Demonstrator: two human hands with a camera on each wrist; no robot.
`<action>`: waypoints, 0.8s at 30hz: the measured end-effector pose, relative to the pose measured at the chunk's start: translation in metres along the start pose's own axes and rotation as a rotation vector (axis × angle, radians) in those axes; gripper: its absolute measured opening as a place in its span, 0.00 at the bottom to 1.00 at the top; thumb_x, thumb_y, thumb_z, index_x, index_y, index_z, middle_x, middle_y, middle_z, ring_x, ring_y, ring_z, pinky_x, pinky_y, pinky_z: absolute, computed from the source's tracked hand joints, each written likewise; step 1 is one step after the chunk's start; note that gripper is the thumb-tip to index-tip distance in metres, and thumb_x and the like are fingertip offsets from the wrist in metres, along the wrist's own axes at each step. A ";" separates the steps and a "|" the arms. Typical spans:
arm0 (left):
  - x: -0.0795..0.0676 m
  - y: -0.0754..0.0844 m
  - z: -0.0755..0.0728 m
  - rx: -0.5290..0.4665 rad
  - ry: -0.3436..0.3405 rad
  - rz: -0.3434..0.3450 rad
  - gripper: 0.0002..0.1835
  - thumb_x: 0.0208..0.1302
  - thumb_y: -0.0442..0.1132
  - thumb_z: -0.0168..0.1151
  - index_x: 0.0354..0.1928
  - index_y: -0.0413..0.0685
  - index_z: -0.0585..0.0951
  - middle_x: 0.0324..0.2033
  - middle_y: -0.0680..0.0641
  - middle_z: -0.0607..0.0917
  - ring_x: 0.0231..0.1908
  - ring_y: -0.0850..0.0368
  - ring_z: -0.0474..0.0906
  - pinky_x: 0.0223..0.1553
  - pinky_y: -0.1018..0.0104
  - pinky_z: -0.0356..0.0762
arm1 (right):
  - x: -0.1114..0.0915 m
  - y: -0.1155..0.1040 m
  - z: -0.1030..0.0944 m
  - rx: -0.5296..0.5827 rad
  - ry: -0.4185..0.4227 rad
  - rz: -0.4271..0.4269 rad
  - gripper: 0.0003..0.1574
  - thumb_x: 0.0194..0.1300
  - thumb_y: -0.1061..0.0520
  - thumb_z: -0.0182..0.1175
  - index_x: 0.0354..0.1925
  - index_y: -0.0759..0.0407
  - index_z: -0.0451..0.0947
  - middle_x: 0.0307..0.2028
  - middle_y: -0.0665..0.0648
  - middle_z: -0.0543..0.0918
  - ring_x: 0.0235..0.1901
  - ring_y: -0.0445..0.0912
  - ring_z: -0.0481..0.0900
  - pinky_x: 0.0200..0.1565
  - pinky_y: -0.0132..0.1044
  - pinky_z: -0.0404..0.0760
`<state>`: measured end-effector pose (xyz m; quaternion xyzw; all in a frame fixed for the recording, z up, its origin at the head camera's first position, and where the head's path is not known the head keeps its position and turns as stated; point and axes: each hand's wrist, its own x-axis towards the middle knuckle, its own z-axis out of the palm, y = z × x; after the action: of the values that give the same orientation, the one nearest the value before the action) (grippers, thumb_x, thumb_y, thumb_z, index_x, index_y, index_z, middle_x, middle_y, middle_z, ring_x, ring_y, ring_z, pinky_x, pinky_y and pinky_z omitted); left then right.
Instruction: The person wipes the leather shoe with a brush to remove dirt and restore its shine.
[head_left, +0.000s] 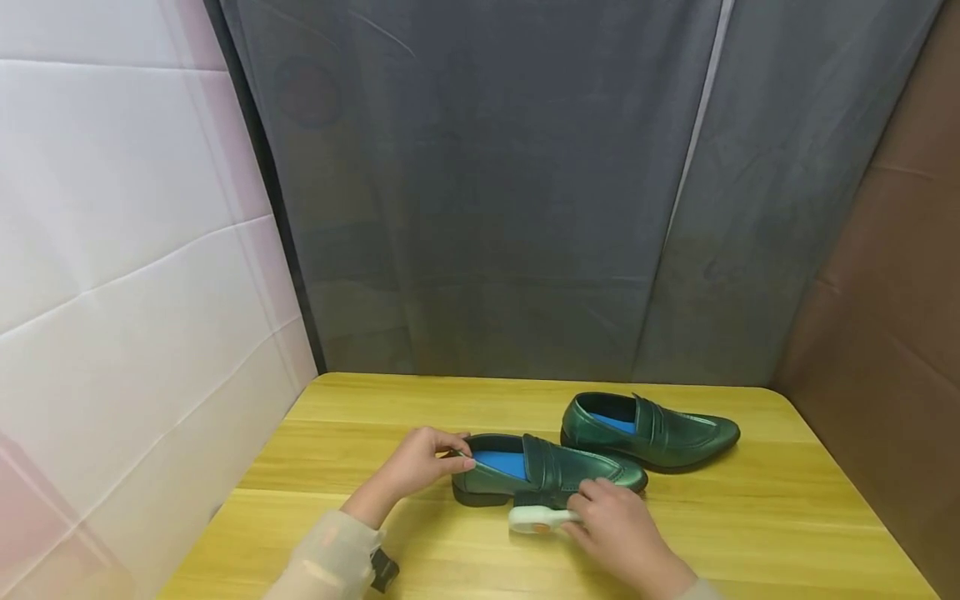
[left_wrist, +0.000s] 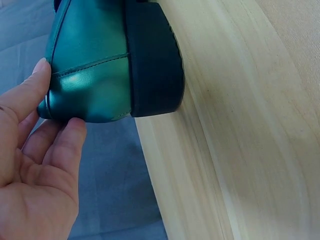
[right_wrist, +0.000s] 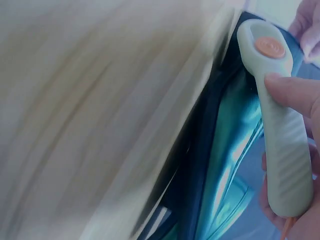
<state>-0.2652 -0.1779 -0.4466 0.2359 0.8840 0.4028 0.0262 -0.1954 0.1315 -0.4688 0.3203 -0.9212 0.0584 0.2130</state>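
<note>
A green loafer (head_left: 502, 483) with a blue insole stands on the table, its toe to the right. My left hand (head_left: 420, 462) pinches the rim at its heel. In the left wrist view, thumb and fingers (left_wrist: 75, 135) lie around the top of the heel (left_wrist: 95, 90). My right hand (head_left: 618, 525) grips a pale-handled brush (head_left: 532, 520) with an orange button. The brush's dark bristles are against the loafer's near side, low by the sole. In the right wrist view, my thumb lies along the pale handle (right_wrist: 285, 145), below the button.
A matching green loafer (head_left: 690, 437) stands behind and to the right, close to the first one's toe. Both are on a yellow wood-grain table (head_left: 750, 517). Grey cloth (head_left: 480, 208) hangs behind it, with a white panel (head_left: 135, 250) left and a brown one (head_left: 892, 333) right.
</note>
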 end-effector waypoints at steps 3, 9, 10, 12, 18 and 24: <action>0.001 -0.002 0.001 -0.005 -0.014 0.008 0.05 0.56 0.52 0.63 0.30 0.64 0.83 0.54 0.44 0.76 0.54 0.50 0.72 0.49 0.54 0.72 | 0.006 -0.009 0.004 -0.010 0.012 0.005 0.14 0.49 0.41 0.67 0.26 0.48 0.79 0.23 0.42 0.68 0.23 0.39 0.64 0.24 0.31 0.67; -0.002 -0.005 -0.003 0.001 0.002 -0.001 0.04 0.55 0.51 0.64 0.29 0.64 0.83 0.54 0.47 0.76 0.54 0.51 0.72 0.50 0.54 0.72 | 0.028 -0.031 0.013 0.010 0.023 0.006 0.15 0.53 0.40 0.64 0.29 0.49 0.80 0.25 0.43 0.69 0.25 0.39 0.65 0.25 0.32 0.69; -0.002 -0.005 -0.004 0.006 0.003 0.000 0.04 0.55 0.52 0.64 0.30 0.64 0.83 0.54 0.48 0.76 0.54 0.52 0.72 0.50 0.54 0.71 | 0.032 -0.035 0.014 0.014 0.026 0.005 0.15 0.54 0.40 0.64 0.29 0.49 0.80 0.25 0.43 0.70 0.25 0.39 0.65 0.26 0.32 0.70; -0.001 -0.004 -0.004 0.009 -0.005 0.011 0.05 0.55 0.52 0.63 0.30 0.64 0.83 0.54 0.48 0.76 0.54 0.53 0.72 0.51 0.54 0.71 | 0.037 -0.040 0.014 0.017 0.029 0.010 0.15 0.54 0.40 0.63 0.30 0.49 0.80 0.26 0.43 0.70 0.25 0.40 0.65 0.26 0.32 0.70; -0.001 -0.003 -0.002 -0.003 -0.007 0.014 0.05 0.56 0.51 0.63 0.30 0.63 0.83 0.54 0.46 0.76 0.53 0.52 0.73 0.48 0.56 0.73 | 0.050 -0.055 0.014 0.026 0.046 0.046 0.17 0.55 0.38 0.61 0.31 0.48 0.80 0.26 0.43 0.70 0.25 0.40 0.66 0.27 0.33 0.71; 0.001 -0.003 -0.001 -0.017 -0.011 0.017 0.06 0.57 0.51 0.62 0.30 0.61 0.83 0.55 0.44 0.75 0.53 0.50 0.72 0.49 0.54 0.72 | 0.056 -0.061 0.014 0.020 0.038 0.068 0.16 0.55 0.39 0.61 0.30 0.49 0.80 0.26 0.44 0.71 0.25 0.40 0.67 0.27 0.32 0.71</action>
<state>-0.2678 -0.1797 -0.4481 0.2452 0.8783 0.4093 0.0298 -0.2023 0.0483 -0.4590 0.2897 -0.9267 0.0809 0.2252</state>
